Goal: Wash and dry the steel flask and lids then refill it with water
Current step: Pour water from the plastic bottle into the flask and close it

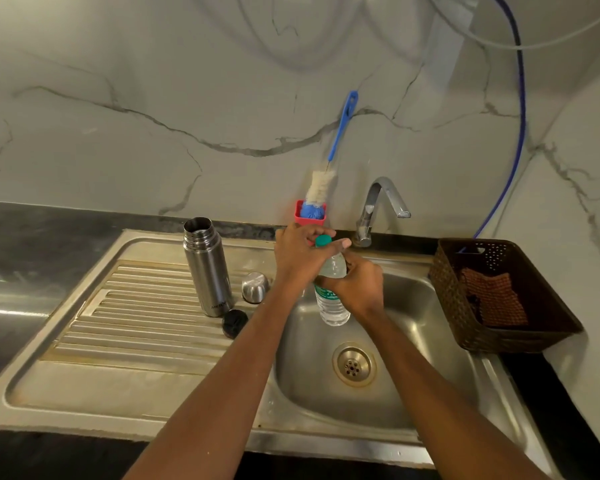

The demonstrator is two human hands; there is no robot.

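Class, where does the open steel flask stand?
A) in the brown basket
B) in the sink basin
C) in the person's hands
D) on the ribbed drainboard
D: the steel flask stands upright on the drainboard, left of the basin; the left hand and right hand hold a plastic bottle instead.

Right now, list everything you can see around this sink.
flask: one, steel, upright, open, on drainboard
steel lid: one, silver, right of flask
black lid: one, black, front of flask
bottle: one, clear, green cap, over sink
brush: one, blue-handled, in red holder
tap: one, chrome, behind sink
basket: one, brown, right of sink
cloth: one, rust, in basket
hose: one, blue, on wall
left hand: grips cap
right hand: grips bottle
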